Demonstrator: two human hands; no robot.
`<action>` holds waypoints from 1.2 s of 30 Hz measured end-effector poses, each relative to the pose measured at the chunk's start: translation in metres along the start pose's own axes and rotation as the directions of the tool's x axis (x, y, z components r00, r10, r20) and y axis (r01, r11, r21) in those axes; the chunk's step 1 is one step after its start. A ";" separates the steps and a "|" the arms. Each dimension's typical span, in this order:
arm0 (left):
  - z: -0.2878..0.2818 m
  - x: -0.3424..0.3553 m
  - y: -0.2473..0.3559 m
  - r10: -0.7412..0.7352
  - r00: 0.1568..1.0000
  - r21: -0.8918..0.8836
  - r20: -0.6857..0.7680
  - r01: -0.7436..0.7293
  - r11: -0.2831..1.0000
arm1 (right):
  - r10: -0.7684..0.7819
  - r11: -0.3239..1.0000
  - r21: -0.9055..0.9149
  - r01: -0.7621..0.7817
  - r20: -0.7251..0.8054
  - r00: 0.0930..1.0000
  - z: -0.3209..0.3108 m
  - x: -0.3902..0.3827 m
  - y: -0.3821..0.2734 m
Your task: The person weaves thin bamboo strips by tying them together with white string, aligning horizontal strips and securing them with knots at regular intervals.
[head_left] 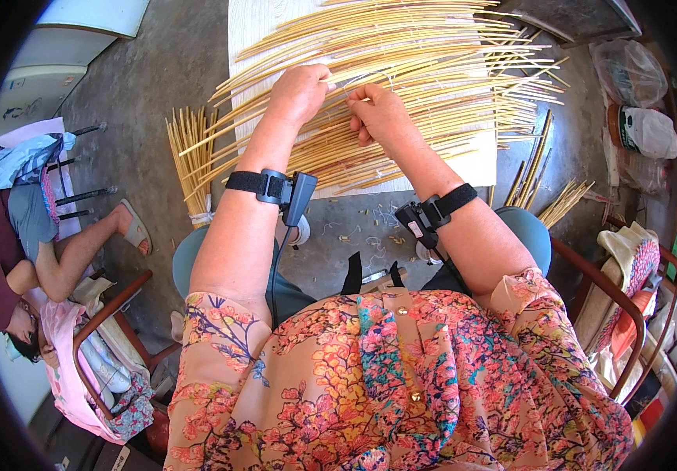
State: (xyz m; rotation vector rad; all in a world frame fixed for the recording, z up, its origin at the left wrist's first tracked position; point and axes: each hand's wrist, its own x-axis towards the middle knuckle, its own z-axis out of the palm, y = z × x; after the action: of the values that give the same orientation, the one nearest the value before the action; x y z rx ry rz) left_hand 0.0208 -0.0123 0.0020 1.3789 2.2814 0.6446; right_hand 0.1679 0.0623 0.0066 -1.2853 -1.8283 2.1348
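Note:
Long yellow reed-like sticks (425,110) lie side by side in a wide mat, with thin string crossing them in rows. My left hand (297,94) is over the mat's middle, thumb and fingers pinched together at the sticks; what they grip is too small to make out. Close on its right, my right hand (381,116) has its thumb and forefinger closed on a thin white string (370,76). The string curves in a loose loop above the sticks between both hands. Black straps with small devices circle both my forearms.
The mat rests on a white tabletop (476,169). A tied bundle of sticks (189,161) stands at the left, and more loose sticks (531,169) are at the right. Scraps litter the floor (346,235). Another person (20,243) sits at far left; chairs stand on both sides.

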 end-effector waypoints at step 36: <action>0.000 0.001 0.003 -0.106 0.993 -0.074 0.054 0.109 0.991 | -0.007 1.000 0.015 0.007 -0.002 1.000 -0.001 0.000 0.003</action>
State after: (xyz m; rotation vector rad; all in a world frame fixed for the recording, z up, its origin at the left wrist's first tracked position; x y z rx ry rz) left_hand 0.0227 -0.0103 0.0031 1.2141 2.2496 0.6487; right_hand 0.1698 0.0618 0.0042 -1.2753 -1.8095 2.1396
